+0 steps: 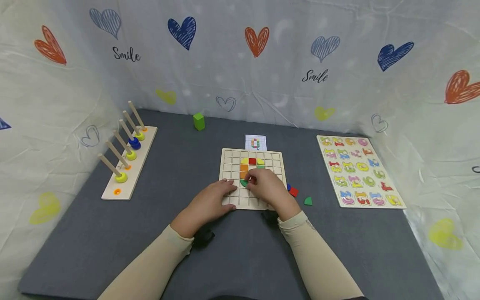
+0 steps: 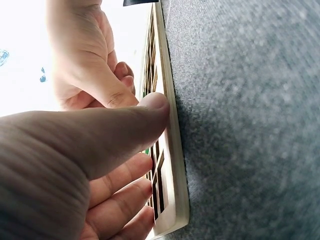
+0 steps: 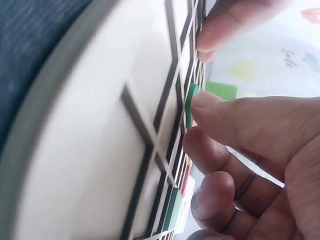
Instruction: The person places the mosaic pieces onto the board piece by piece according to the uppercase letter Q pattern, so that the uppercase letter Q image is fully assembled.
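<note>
A square wooden grid board [image 1: 228, 202] lies on the table with coloured pieces in its cells: a red square [image 1: 252, 161], yellow pieces [image 1: 244, 161] and orange squares [image 1: 244, 171]. At a green quarter-circle piece [image 1: 243, 183] on the board, my right hand [image 1: 268, 187] has its curled thumb and forefinger; the thumb tip touches the piece [image 3: 191, 102] in the right wrist view. My left hand [image 1: 211, 198] rests at the board's left front corner, fingers extended over the grid and thumb [image 2: 155, 105] against the near edge.
Behind the board lies a pattern card [image 1: 256, 142]. Loose red [image 1: 294, 191] and green [image 1: 308, 201] pieces sit right of it. A peg stand [image 1: 138, 166] with rings is at left, a green block [image 1: 199, 121] at back, a number puzzle board [image 1: 360, 173] at right.
</note>
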Demonstrator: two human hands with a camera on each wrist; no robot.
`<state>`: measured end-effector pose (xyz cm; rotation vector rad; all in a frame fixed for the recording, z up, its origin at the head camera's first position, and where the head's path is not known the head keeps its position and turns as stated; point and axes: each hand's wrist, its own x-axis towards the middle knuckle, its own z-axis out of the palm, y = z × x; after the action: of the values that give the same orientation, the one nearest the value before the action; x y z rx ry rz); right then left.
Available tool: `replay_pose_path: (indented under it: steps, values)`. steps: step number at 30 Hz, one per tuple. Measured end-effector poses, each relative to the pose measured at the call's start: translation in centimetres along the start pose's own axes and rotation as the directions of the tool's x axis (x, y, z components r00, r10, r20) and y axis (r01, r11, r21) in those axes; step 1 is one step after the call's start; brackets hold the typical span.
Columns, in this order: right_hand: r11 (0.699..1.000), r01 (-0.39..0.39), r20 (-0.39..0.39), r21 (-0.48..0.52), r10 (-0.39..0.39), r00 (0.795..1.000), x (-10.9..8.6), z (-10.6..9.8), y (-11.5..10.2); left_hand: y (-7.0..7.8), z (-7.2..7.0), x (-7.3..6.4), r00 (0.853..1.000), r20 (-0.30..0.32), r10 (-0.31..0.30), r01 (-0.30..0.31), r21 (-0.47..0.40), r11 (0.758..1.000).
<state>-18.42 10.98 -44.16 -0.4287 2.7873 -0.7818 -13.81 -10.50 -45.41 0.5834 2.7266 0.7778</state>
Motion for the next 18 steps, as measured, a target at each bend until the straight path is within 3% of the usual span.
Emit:
replay_pose_path:
  steps: [7, 12, 15, 18]
  values:
    - [1.000, 0.026, 0.041, -0.006, -0.026, 0.999, -0.1, -0.2, 0.1, -0.1, 0.1, 0.0, 1.000, -0.005, 0.010, -0.010, -0.014, 1.000]
    - [0.998, 0.051, 0.036, 0.030, -0.052, 0.998, -0.9, -2.3, 1.2, 0.0, 0.1, 0.1, 1.000, -0.001, 0.008, -0.008, -0.017, 1.000]
    - [0.999, 0.025, -0.018, 0.021, -0.024, 1.000, -1.9, -4.2, 2.9, 0.0, 0.1, 0.0, 1.000, 0.006, 0.003, -0.003, -0.012, 1.000]
    - [0.998, -0.068, -0.044, 0.015, 0.069, 0.997, -3.1, -5.8, 5.1, 0.0, 0.1, 0.0, 1.000, 0.013, -0.003, 0.003, -0.006, 1.000]
